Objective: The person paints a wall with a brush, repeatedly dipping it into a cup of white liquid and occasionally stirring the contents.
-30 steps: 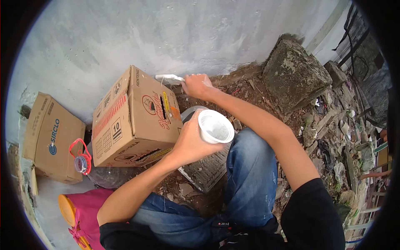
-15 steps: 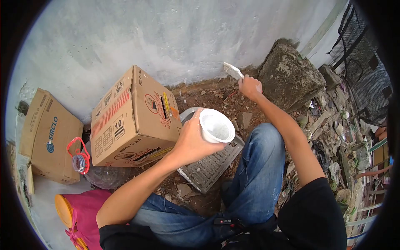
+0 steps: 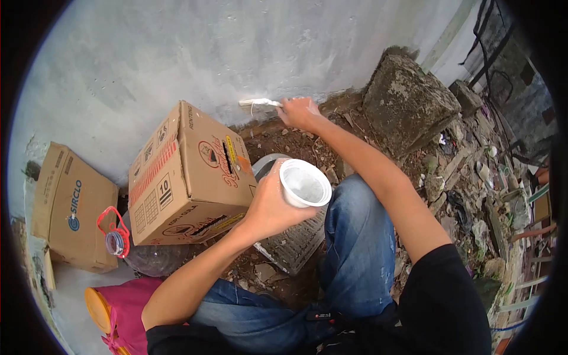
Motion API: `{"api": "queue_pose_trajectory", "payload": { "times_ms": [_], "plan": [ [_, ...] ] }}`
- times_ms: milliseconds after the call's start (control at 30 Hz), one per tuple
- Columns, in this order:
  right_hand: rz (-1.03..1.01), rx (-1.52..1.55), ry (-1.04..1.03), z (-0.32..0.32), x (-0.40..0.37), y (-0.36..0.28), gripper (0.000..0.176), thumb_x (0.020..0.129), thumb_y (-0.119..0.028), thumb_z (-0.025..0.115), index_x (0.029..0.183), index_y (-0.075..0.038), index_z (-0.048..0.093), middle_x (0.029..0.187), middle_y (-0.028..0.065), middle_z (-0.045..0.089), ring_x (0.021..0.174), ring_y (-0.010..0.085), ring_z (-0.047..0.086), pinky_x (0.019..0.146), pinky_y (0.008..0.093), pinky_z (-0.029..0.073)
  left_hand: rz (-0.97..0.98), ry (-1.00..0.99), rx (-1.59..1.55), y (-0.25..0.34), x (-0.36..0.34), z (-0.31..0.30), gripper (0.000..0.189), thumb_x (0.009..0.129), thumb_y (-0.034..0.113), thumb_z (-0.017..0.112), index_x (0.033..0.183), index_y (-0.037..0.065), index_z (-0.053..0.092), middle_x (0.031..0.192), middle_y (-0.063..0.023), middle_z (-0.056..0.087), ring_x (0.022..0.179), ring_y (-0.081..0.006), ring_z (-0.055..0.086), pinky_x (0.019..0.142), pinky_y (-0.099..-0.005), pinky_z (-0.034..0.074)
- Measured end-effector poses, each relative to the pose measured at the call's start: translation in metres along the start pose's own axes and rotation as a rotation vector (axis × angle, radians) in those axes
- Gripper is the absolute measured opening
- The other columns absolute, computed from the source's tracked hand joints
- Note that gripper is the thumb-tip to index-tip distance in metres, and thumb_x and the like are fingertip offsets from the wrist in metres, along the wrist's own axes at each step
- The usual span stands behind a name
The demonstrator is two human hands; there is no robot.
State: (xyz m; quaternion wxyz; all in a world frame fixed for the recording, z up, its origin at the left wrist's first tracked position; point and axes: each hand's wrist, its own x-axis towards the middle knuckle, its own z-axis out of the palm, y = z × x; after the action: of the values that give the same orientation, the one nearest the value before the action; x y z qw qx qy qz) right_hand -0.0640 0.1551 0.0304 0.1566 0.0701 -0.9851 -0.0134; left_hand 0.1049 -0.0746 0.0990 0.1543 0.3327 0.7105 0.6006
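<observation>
My left hand [image 3: 273,204] is wrapped round a white plastic cup [image 3: 305,184], with whitish liquid showing inside it. The cup is held above a grey ridged tray [image 3: 294,245] on the ground. Out in front, my right hand [image 3: 300,112] grips the handle of a paintbrush [image 3: 259,103], its bristles pointing left against the lower part of the pale wall [image 3: 254,53]. White smears show on the skin of both hands.
A large brown carton [image 3: 189,177] stands left of the cup, with a second carton [image 3: 74,207] behind it. A red-handled clear bottle [image 3: 151,254] lies near them. Concrete blocks [image 3: 408,103] and rubble [image 3: 455,201] are at right.
My right hand has swept the paintbrush left along the base of the wall, and the brush now points left. My left hand keeps hold of the cup in nearly the same place.
</observation>
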Motion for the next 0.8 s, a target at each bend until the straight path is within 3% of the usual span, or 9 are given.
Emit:
{"api": "queue_pose_trajectory", "payload": {
  "times_ms": [200,300,433,633,733,800],
  "plan": [
    [0.266,-0.071,-0.037,-0.011,-0.039,0.091,0.038,0.093,-0.038,0.047,0.099,-0.005,0.066,0.086,0.0173,0.071,0.079,0.0350,0.070,0.071,0.0506,0.055,0.024,0.003,0.034,0.010,-0.002,-0.001,0.069,0.059,0.014,0.088,0.118,0.000,0.053,0.109,-0.0111,0.063,0.104,-0.0196,0.060,0.093,-0.0339,0.047],
    [0.493,-0.122,0.018,-0.016,-0.074,0.139,0.039,0.092,-0.038,0.048,0.099,-0.004,0.065,0.086,0.0187,0.070,0.078,0.0364,0.070,0.071,0.0496,0.055,0.054,0.027,0.058,0.012,-0.003,0.001,0.070,0.058,0.014,0.088,0.117,0.000,0.053,0.109,-0.0110,0.063,0.104,-0.0201,0.060,0.093,-0.0339,0.047],
    [0.549,-0.194,0.008,-0.027,-0.099,0.144,0.038,0.092,-0.038,0.049,0.094,-0.003,0.064,0.082,0.0183,0.070,0.077,0.0370,0.070,0.070,0.0480,0.055,0.063,0.018,0.050,0.009,-0.001,0.004,0.070,0.058,0.015,0.088,0.117,0.000,0.053,0.109,-0.0107,0.062,0.104,-0.0200,0.060,0.093,-0.0339,0.047],
    [0.026,-0.078,-0.026,-0.017,-0.082,0.103,0.034,0.091,-0.038,0.052,0.090,-0.006,0.063,0.077,0.0167,0.069,0.067,0.0341,0.068,0.064,0.0475,0.054,0.054,-0.004,0.042,0.009,0.002,0.008,0.069,0.058,0.014,0.088,0.117,0.001,0.053,0.109,-0.0101,0.062,0.104,-0.0193,0.060,0.093,-0.0339,0.047],
    [-0.074,-0.122,-0.115,-0.010,-0.057,0.068,0.033,0.093,-0.037,0.051,0.091,-0.006,0.063,0.081,0.0166,0.070,0.070,0.0337,0.068,0.065,0.0467,0.054,0.058,0.004,0.048,0.007,0.004,0.008,0.067,0.059,0.014,0.087,0.115,0.001,0.053,0.107,-0.0117,0.064,0.103,-0.0213,0.062,0.091,-0.0349,0.048],
    [0.003,-0.070,-0.076,-0.005,-0.041,0.054,0.033,0.094,-0.036,0.050,0.092,-0.006,0.064,0.083,0.0176,0.070,0.073,0.0343,0.069,0.066,0.0461,0.054,0.101,0.020,0.104,0.003,0.003,0.008,0.063,0.062,0.016,0.085,0.113,0.001,0.051,0.102,-0.0149,0.067,0.100,-0.0254,0.066,0.088,-0.0371,0.050]
  ]
}}
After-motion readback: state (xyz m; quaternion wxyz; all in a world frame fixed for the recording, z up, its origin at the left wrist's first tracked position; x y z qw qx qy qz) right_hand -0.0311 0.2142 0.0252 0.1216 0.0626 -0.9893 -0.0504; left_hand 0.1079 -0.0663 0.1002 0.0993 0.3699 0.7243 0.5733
